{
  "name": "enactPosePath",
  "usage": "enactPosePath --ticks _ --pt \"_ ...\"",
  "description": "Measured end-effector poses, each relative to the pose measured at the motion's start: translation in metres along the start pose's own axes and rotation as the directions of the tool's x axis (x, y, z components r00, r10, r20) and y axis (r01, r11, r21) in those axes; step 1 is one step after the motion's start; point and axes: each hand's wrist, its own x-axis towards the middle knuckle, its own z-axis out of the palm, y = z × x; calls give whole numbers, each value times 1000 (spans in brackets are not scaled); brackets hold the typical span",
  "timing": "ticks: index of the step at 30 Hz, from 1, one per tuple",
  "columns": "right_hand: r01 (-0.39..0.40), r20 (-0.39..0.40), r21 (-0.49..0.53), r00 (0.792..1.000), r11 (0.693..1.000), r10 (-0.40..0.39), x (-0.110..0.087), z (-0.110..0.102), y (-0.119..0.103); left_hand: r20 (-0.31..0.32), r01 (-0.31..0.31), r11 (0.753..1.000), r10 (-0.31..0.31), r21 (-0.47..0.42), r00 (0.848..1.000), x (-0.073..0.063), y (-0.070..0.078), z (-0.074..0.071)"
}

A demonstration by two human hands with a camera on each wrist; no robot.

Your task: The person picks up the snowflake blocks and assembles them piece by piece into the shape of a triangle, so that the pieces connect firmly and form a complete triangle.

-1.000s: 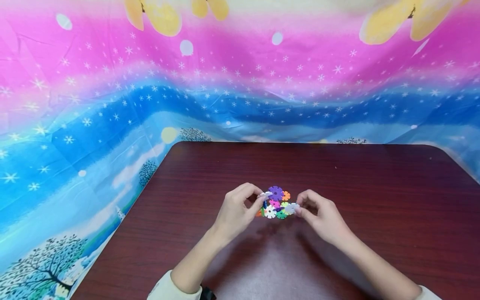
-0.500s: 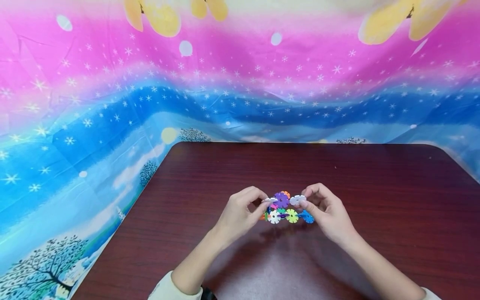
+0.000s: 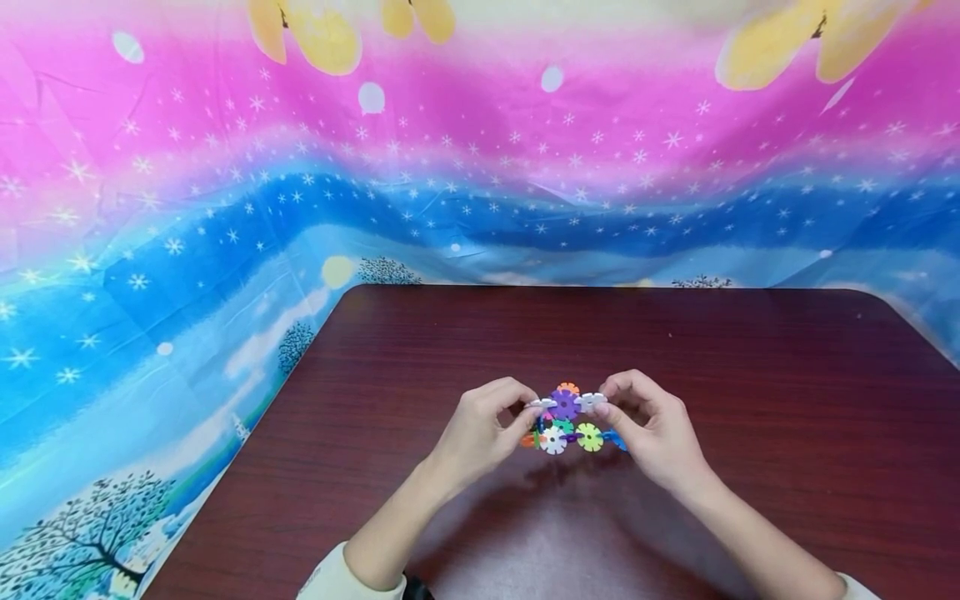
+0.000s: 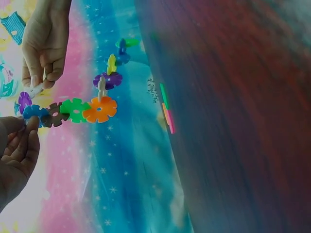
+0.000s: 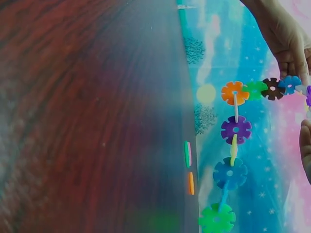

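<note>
My left hand (image 3: 480,421) pinches a white notched snowflake disc (image 3: 542,403) at the left end of a purple disc (image 3: 566,405). At the purple disc's right side, my right hand (image 3: 656,425) pinches another white disc (image 3: 591,402) between thumb and fingers. A chain of interlocked discs hangs below the left fingertips: blue (image 5: 290,85), dark brown (image 4: 55,114), green (image 4: 75,111) and orange (image 4: 100,109) ones. From the orange disc the chain turns sideways through another purple disc (image 5: 236,129), a yellow one (image 5: 234,150) and blue ones toward a green disc (image 5: 217,218).
Loose discs, orange (image 5: 191,183) and green (image 5: 187,154) with pink beside it, lie on the dark wooden table (image 3: 420,333) below the chain. A printed pink and blue cloth (image 3: 480,167) hangs behind the table.
The right hand has come up from the lower chain with a white disc, now at the purple disc's right edge. The left hand has shifted slightly right and down.
</note>
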Motion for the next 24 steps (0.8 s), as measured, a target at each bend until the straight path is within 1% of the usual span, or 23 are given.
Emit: enactPosePath --ticks 5,10,14,17,19,21,24 --pt "9 6 -81 1000 997 -9 1 0 0 12 3 1000 -3 15 1000 0 1 0" --pt "-2 29 -102 1000 995 4 2 1 0 13 16 1000 -16 11 1000 0 -1 -1" --pt "-14 52 -35 999 999 15 3 3 0 6 29 1000 -29 5 1000 0 -2 -2" --pt "-25 68 26 997 999 23 3 4 0 -1 29 1000 -29 7 1000 -1 -2 -3" --pt "-34 73 47 997 998 30 3 4 0 -10 24 1000 -24 8 1000 -1 -4 -3" --pt "-37 78 45 996 998 33 4 4 2 -19 21 1000 -21 10 1000 -1 -5 -4" --pt "-62 77 -31 995 998 64 6 1 5 -40 25 1000 -24 8 999 -2 -8 -8"
